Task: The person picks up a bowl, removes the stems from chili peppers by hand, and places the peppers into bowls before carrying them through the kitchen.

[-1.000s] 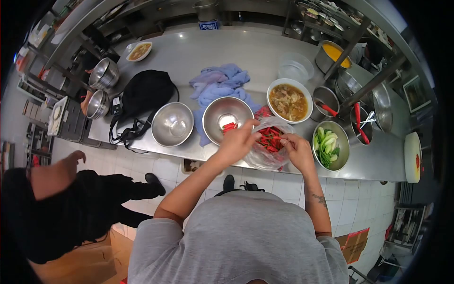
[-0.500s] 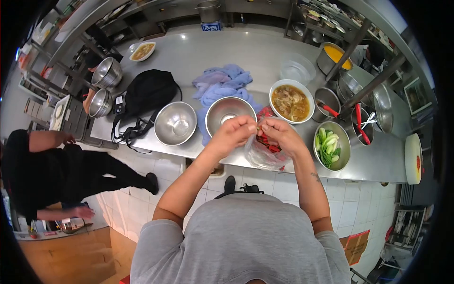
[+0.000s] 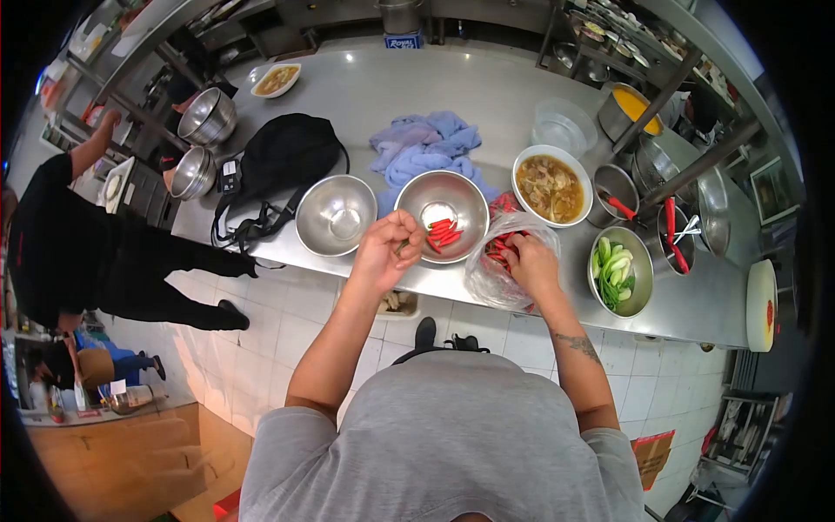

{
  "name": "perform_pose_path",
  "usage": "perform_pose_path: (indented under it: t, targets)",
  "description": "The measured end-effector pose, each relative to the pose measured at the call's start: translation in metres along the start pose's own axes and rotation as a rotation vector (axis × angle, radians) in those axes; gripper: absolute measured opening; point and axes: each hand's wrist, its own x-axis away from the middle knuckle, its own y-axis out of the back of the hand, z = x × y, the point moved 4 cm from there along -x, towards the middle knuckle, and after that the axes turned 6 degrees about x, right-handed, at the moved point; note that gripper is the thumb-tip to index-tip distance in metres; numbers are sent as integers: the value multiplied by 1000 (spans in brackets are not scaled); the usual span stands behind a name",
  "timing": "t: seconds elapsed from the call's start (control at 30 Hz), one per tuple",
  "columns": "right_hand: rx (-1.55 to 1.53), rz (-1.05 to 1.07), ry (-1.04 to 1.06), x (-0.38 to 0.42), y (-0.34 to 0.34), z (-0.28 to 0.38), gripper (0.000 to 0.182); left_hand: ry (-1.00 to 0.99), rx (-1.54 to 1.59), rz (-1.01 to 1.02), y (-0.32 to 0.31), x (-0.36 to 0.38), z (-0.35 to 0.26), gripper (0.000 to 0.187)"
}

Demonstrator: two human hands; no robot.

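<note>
My left hand (image 3: 389, 250) is closed in a pinch in front of two steel bowls; small greenish bits, too small to name, show at its fingers. Several red chilies (image 3: 443, 235) lie in the right one of these, a steel bowl (image 3: 461, 196). The left steel bowl (image 3: 335, 215) holds nothing visible. My right hand (image 3: 531, 264) reaches into the mouth of a clear plastic bag (image 3: 491, 283), its fingertips closed on red chilies there. A blue cloth (image 3: 430, 148) lies crumpled behind the bowls.
Right of the bag stand a bowl of soup (image 3: 550, 189), a bowl of green vegetables (image 3: 619, 274) and steel pots (image 3: 616, 193) with red-handled tools. A black bag (image 3: 291, 157) lies at the left of the steel table (image 3: 348, 96). A person in black (image 3: 113, 252) stands at the left.
My hands have moved apart, the left one toward the left and the right one into the bag's mouth. Chilies now show in the steel bowl. The person at the left has shifted with an arm raised.
</note>
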Motion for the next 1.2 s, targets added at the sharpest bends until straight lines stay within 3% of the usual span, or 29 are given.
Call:
perform_pose_path:
  t: [0.2, 0.3, 0.43, 0.53, 0.57, 0.67, 0.77, 0.87, 0.97, 1.07, 1.2]
  targets:
    - [-50, -50, 15, 2, -1, 0, 13, 25, -388, -61, -6, 2, 0, 17]
    - [-198, -74, 32, 14, 25, 6, 10, -192, -968, -74, -24, -1, 23, 18]
    - [-329, -22, 139, 31, 53, 20, 11, -218, -1353, 143, -53, -1, 66, 21]
    - [-414, 51, 165, 42, 55, 23, 12, -227, -1082, 95, -38, 1, 93, 20]
    - [-439, 73, 163, 45, 55, 24, 12, -267, -846, 127, -42, 1, 98, 14]
    - [-466, 49, 185, 55, 49, 28, 10, 135, -518, 59, -29, 9, 105, 9]
    - [-556, 67, 173, 57, 39, 33, 10, 337, -178, -66, -31, 21, 104, 9]
    - [-600, 68, 204, 56, 35, 41, 10, 452, 108, 27, -29, 26, 102, 10]
    - [-651, 29, 275, 55, 26, 50, 11, 305, -50, -28, -31, 33, 86, 10]
    - [-602, 5, 282, 53, 23, 50, 13, 211, -17, -28, -16, 40, 69, 11]
    - [-624, -3, 150, 43, 34, 51, 14, 163, -122, -29, 11, 58, 51, 4]
